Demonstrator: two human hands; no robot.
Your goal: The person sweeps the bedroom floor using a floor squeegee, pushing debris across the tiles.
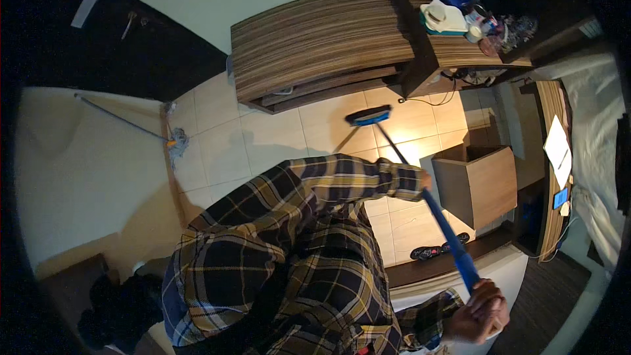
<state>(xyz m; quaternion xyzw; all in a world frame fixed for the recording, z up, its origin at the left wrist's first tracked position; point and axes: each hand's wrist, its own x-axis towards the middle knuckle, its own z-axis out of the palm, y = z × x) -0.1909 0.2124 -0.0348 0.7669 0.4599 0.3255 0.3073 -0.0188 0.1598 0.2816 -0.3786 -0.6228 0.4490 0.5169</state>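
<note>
A broom with a blue handle [446,227] runs diagonally across the view in front of me. Its head [367,116], blue with dark bristles, is at the tiled floor [271,133] near the wooden cabinet. My right hand [480,311] grips the top end of the handle at the lower right. Farther down the shaft, my left hand [426,180] is closed around it, mostly hidden by the plaid sleeve [345,177]. Below the handle, a pair of dark patterned slippers [426,253] lies on the floor.
A wooden box-like stool [473,182] stands right of the shaft. Ahead is a wood-grain cabinet [320,44]; a cable [434,102] trails by its right end. A mop [177,142] leans on the left wall near a dark door [123,39]. Papers [558,150] lie on the right-hand desk.
</note>
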